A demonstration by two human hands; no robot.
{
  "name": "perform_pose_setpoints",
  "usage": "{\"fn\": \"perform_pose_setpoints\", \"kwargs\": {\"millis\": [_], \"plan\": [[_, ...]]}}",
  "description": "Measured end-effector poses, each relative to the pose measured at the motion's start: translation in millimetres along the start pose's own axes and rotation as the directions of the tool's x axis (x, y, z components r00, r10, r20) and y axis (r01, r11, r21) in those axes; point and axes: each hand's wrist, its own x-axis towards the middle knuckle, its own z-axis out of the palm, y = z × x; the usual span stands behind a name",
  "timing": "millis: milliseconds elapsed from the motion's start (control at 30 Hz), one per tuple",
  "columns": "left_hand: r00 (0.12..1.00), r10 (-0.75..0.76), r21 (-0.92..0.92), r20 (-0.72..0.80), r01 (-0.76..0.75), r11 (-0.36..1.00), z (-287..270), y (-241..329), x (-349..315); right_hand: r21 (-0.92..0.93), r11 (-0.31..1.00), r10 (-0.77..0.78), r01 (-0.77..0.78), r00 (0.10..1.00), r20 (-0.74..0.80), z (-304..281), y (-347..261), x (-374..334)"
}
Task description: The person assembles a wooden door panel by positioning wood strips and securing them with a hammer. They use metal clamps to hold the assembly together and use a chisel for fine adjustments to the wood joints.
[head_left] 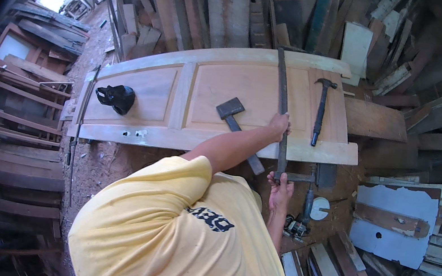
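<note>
A long metal bar clamp [282, 84] lies across a panelled wooden door [240, 84], reaching past both of its long edges. My left hand [279, 125] is closed around the bar, over the door's near half. At the clamp's near end, just off the door edge, my right hand [280, 191] grips the jaw from below, palm turned up. Left of the bar rests a mallet [230, 108] with a blocky head, its handle partly behind my left arm. A claw hammer [322, 104] lies right of the bar.
A second bar clamp [85, 100] crosses the door's left end, beside a black bag [118, 98]. Below the right end stand a power tool [308, 202] and a white disc [320, 209]. Planks [228, 16] lean behind; more timber [349, 271] is stacked at right, frames [23, 103] at left.
</note>
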Motion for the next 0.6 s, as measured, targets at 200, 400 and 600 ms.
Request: {"fn": "perform_pose_setpoints", "kwargs": {"millis": [200,400,600], "plan": [[0.970,0.221,-0.029,-0.100,-0.225,0.974,-26.1,26.9,-7.9,-0.217,0.976,-0.020,0.017,1.000,-0.015,49.8,8.9,-8.8],[0.962,0.198,0.168,-0.189,-0.167,0.972,-136.5,85.2,-84.9,-0.027,0.987,0.160,-0.161,0.987,-0.030,108.9,90.3,-55.8],[0.996,-0.021,0.037,-0.088,0.024,0.999,-307.4,128.0,-127.7,-0.170,0.960,0.211,-0.221,0.975,-0.072,169.7,199.6,-110.4]]}}
